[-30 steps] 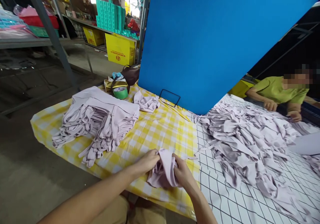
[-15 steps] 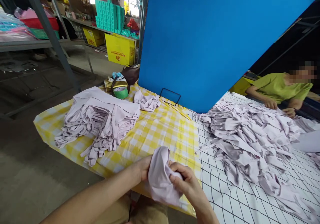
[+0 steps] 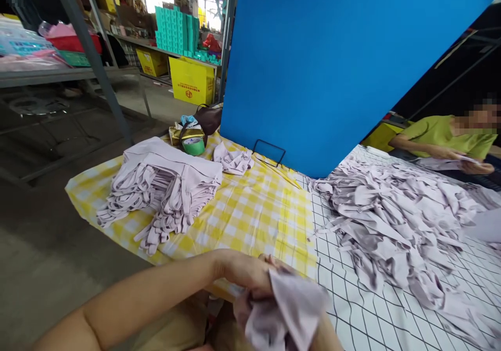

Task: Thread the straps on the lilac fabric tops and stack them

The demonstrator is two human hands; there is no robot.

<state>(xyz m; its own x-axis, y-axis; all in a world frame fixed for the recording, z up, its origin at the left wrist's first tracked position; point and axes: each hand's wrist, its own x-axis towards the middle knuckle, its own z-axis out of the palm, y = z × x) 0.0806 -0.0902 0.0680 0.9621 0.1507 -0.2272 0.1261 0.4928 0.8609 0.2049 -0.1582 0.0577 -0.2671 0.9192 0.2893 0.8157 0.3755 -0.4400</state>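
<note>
A pale lilac cloth piece point(image 3: 299, 301) is bunched at the table's near edge, partly blurred. My left hand point(image 3: 250, 272) is closed on it from the left, its fingers partly behind the fabric. My right hand point(image 3: 274, 262) is mostly hidden by the cloth; some fingertips show close to my left hand, and the forearm comes up from the lower right. Ahead on the left, a neat stack of lilac pieces with straps point(image 3: 172, 168) lies on the yellow checked tablecloth point(image 3: 250, 215). One loose crumpled piece point(image 3: 233, 160) rests beyond it.
On the right, a big loose heap of lilac pieces point(image 3: 391, 205) covers a white grid-patterned cloth point(image 3: 352, 309). A tall blue panel point(image 3: 321, 69) stands behind the table. Green tape point(image 3: 193, 145) and a dark bag point(image 3: 209, 118) are at the back. A person in green point(image 3: 442, 134) handles fabric.
Both hands have moved lower with the cloth, which is now turned and swung to the right over my right hand. The person on the right has lifted a fabric piece.
</note>
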